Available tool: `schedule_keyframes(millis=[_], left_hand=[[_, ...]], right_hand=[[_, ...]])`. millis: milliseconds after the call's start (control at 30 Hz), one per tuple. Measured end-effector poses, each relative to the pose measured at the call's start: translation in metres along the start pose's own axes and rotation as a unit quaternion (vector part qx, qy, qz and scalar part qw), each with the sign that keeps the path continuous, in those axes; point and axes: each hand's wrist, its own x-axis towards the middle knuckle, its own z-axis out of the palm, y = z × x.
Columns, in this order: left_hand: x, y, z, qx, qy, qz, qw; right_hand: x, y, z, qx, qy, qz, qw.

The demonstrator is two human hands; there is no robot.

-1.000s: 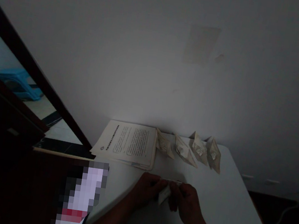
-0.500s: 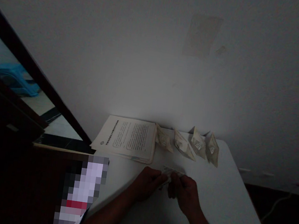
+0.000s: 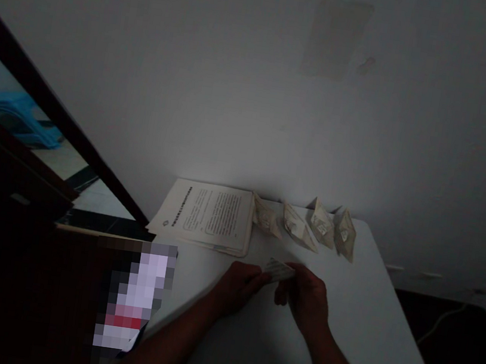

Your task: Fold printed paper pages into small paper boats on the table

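In the head view, the room is dim and both hands meet over a pale surface [image 3: 362, 325]. The left hand [image 3: 239, 287] is curled, with thumb and fingertips pinched on the left end of a small folded paper [image 3: 278, 269]. The right hand [image 3: 306, 296] grips the paper's right end in the same way, with its fingers bent over the top edge. The paper sits between the two hands, lifted just off the surface and tilted slightly up toward the wall.

Beyond the hands, close to the wall [image 3: 238, 85], four folded paper shapes [image 3: 304, 230] stand in a row, near one another. Beyond the left hand and to its left lies a printed booklet [image 3: 206, 216], flat, with its right edge just beside the first shape.

The grip is only at the paper's ends, so an uneven pull could tear it along a crease or twist the fold out of line. The poor light makes the edges hard to match, so a crease could easily go in crooked. A wide forearm move toward the wall could knock over the standing shapes.
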Motion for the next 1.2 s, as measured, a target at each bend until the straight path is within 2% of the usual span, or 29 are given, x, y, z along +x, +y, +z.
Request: schedule_keyframes(millis=[67,233,367,600,767,967,1067,1200], left_hand=[[0.000,-0.002,0.001,0.015,0.007,0.009,1.000],[-0.003,-0.004,-0.001,-0.042,0.036,0.020,0.998],[-0.004,-0.003,-0.003,-0.082,0.048,-0.007,0.995],[-0.002,0.002,-0.004,-0.079,0.122,-0.024,0.989],[-0.003,0.002,-0.004,-0.082,0.152,-0.027,0.985],[0.000,0.001,-0.004,-0.116,0.193,-0.070,0.972],[0.002,-0.001,-0.004,-0.138,0.197,-0.086,0.967],[0.005,-0.002,-0.004,-0.193,0.169,-0.103,0.961]], right_hand=[[0.001,0.000,-0.001,0.044,0.016,0.011,0.999],[0.001,-0.002,-0.002,0.040,0.007,-0.010,0.999],[0.001,-0.001,-0.004,-0.005,-0.003,-0.014,1.000],[-0.002,-0.007,-0.003,-0.116,-0.001,-0.025,0.993],[-0.002,-0.009,-0.001,-0.142,0.025,-0.013,0.989],[-0.003,-0.009,0.000,-0.148,0.010,0.019,0.989],[-0.003,-0.010,0.001,-0.149,-0.009,0.039,0.988],[-0.004,-0.011,0.001,-0.129,-0.015,0.029,0.991]])
